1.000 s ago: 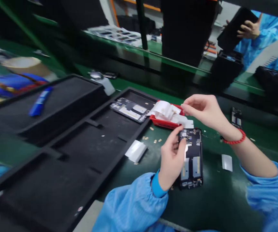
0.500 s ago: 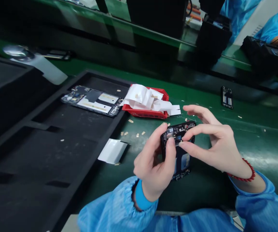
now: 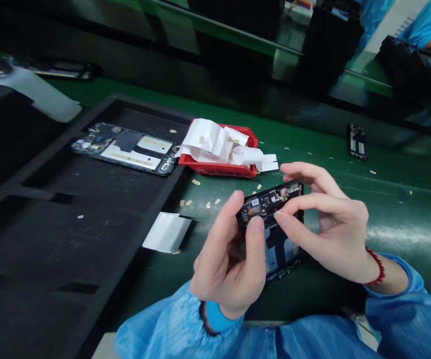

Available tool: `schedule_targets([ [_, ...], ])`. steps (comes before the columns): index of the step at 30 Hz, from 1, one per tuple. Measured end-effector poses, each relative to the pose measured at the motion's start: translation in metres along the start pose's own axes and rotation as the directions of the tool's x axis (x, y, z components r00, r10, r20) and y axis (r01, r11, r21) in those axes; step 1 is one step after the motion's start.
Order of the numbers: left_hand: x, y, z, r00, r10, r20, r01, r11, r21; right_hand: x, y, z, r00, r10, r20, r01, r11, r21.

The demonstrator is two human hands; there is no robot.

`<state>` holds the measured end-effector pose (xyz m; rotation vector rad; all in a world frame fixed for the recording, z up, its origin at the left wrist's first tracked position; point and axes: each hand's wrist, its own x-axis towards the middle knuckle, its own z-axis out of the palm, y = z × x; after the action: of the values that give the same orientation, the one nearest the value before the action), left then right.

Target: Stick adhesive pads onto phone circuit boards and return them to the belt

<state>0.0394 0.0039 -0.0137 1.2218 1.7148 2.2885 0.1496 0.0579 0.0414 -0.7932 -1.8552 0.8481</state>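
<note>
An opened phone frame [image 3: 283, 245] with circuit parts along its top edge is held tilted above the green bench. My left hand [image 3: 234, 259] grips its left side, with the thumb on the front near the circuit board. On the upper right part of the phone, my right hand [image 3: 322, 219] has its thumb and index fingertip close together over the board. Whether something small is between these fingertips cannot be made out. The other fingers of that hand curve behind the phone's upper right corner.
A red bin [image 3: 219, 170] full of white paper strips stands behind the hands. Left lies a black foam tray [image 3: 99, 214] holding another opened phone [image 3: 127, 149]. A white sheet [image 3: 168, 232] and small tan pieces lie between. Back right is a small phone part [image 3: 357, 142].
The phone has turned slightly and its top edge shows more. My left hand has shifted a little left with it. My right thumb and index finger have come closer to the board.
</note>
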Motion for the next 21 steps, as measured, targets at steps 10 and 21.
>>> schedule_targets([
  [10,0.001,0.005,0.005,0.994,-0.044,-0.096,0.043,0.999,-0.011,-0.004,0.003,0.017,0.991,0.018,-0.134,-0.006,0.996,0.092],
  [21,0.004,0.007,0.007,0.997,0.011,-0.072,-0.01,1.0,0.014,-0.006,0.003,0.022,0.986,0.016,-0.169,0.003,0.994,0.108],
])
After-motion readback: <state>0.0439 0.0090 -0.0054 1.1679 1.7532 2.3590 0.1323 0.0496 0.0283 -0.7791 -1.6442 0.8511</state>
